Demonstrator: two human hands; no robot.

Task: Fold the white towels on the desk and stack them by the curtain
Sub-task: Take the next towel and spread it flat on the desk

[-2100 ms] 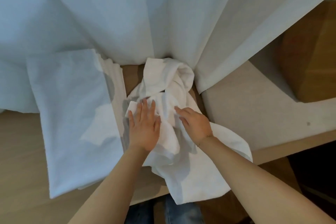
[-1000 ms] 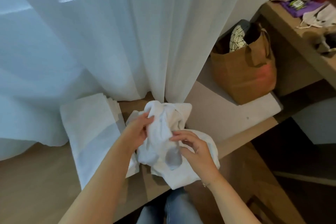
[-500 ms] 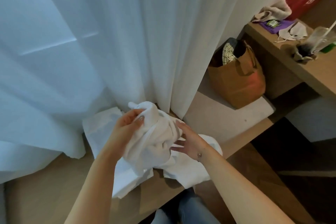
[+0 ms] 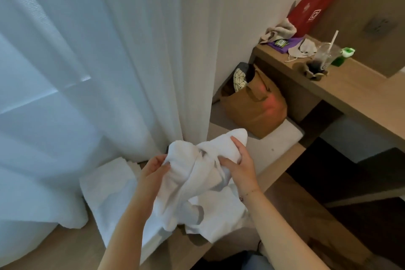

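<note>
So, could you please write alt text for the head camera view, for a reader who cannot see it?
A person's left hand and right hand grip a crumpled white towel lifted above a wooden desk. Folded towels lie by the white curtain, and a brown bag stands to the right.

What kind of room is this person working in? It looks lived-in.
Probably a hotel room or a bedroom, though I can't be sure. A long sheer curtain hangs to a low wooden desk, folded white towels lie stacked by it, and a red gift bag stands on a side shelf.
</note>
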